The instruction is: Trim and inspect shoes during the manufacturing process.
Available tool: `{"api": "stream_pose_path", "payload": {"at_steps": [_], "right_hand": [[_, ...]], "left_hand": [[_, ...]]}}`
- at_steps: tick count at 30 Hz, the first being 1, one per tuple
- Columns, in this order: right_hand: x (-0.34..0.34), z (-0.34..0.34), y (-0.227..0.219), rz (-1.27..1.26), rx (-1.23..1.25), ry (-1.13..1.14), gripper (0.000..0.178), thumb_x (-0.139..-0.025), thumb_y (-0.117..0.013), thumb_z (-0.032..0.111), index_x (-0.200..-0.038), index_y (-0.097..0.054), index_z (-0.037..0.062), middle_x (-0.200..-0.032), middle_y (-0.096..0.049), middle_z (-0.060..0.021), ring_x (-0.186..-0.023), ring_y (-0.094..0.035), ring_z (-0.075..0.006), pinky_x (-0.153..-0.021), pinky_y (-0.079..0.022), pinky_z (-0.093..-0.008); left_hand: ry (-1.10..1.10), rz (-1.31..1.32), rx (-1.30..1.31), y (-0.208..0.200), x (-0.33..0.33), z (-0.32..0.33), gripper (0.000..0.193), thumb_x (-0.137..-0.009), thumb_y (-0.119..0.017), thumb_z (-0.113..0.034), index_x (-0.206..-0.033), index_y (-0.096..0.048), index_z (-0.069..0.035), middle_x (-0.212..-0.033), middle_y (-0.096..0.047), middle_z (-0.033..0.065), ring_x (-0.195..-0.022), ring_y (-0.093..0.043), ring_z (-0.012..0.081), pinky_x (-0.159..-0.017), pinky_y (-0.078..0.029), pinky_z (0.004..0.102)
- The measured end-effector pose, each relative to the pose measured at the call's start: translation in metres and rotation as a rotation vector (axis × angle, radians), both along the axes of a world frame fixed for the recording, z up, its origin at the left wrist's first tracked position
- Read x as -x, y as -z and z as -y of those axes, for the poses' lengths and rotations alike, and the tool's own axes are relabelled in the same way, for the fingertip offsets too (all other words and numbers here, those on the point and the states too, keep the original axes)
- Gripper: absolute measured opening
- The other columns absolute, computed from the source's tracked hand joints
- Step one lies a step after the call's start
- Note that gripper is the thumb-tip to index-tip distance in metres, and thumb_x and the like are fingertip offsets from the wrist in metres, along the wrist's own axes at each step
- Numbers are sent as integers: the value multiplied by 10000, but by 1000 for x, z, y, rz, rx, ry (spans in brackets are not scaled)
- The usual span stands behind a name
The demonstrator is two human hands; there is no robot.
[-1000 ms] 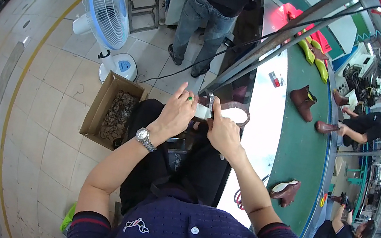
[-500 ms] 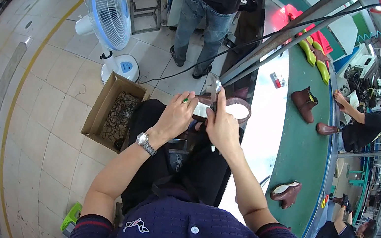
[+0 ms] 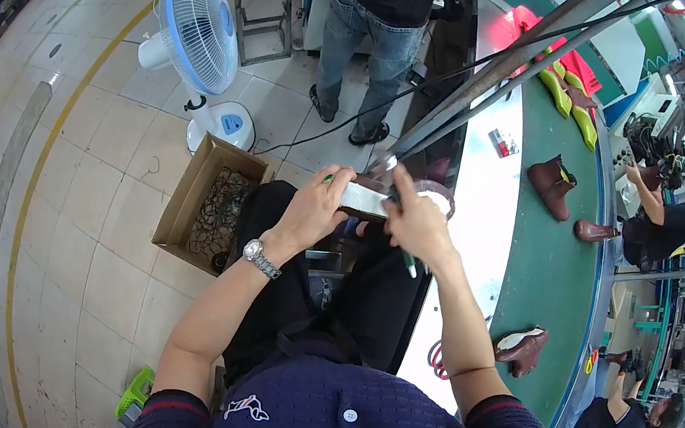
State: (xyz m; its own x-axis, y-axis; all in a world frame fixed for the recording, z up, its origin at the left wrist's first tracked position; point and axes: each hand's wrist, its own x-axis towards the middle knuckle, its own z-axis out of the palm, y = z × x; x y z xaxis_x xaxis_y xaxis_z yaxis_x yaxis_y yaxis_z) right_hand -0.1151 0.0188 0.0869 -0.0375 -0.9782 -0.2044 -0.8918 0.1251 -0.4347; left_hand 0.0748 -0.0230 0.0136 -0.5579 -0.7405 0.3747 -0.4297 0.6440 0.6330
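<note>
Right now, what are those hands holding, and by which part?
The left hand grips a brown-and-white shoe by its left-hand end; the right hand holds a metal-headed tool by its handle.

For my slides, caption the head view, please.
Left hand holds a shoe, pale underside up; right hand grips a tool above it.

Left grip (image 3: 312, 209) on shoe (image 3: 365, 201), right grip (image 3: 425, 227) holding tool (image 3: 385, 165)
</note>
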Motion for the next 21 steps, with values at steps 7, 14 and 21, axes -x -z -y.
{"api": "stream_pose_path", "payload": {"at_steps": [7, 14, 21], "right_hand": [[50, -7, 9, -279, 71, 68, 584, -898, -563, 175, -1422, -336, 55, -862, -657, -272, -814, -632, -467, -726, -489, -519], [7, -93, -24, 527, -469, 76, 621, -941, -537, 35, -1496, -260, 55, -900, -691, -101, -598, -648, -130, -616, -527, -253], [-22, -72, -21, 448, -360, -229, 618, -963, -541, 159, -1498, -234, 109, -998, -674, -214, -792, -690, -305, -778, -540, -404]], "left_hand": [[2, 39, 11, -14, -11, -15, 1018, -661, -800, -84, -1487, -207, -36, -1490, -304, 228, -1390, -289, 389, -1113, -318, 421], [-118, -99, -491, 8, -63, -90, 969, -806, -737, -437, -1480, -199, 5, -1480, -284, 285, -1352, -340, 405, -1075, -356, 409], [-436, -125, -384, -6, -90, -69, 273, -969, -534, -204, -1060, -652, 25, -862, -645, 201, -815, -635, 348, -732, -494, 398]]}}
